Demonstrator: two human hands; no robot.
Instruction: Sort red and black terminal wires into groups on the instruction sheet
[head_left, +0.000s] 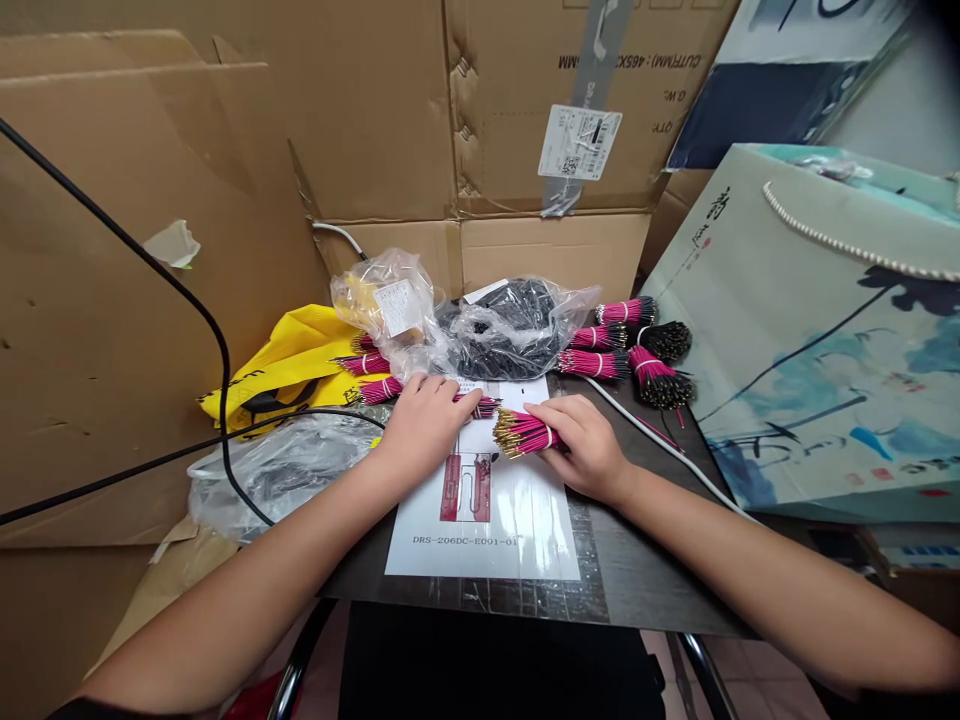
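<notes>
My right hand [583,440] is closed around a bundle of pink wires [525,434], tied with a white band, its gold terminal ends pointing left. My left hand [429,420] curls over another pink wire bundle [480,404], whose dark ends stick out past the fingertips; the rest is hidden under the hand. Below both hands lies a white printed sheet [487,550] with a red and white picture. Close to my left knuckles is a further banded pink bundle [381,390].
Behind the hands lie a clear bag of black parts [510,330] and a bag with yellow contents [394,295]. Several pink bundles [596,364] sit at the right. A paper gift bag [825,340] stands right, a yellow bag [300,350] left. Black cables [217,330] cross the left side.
</notes>
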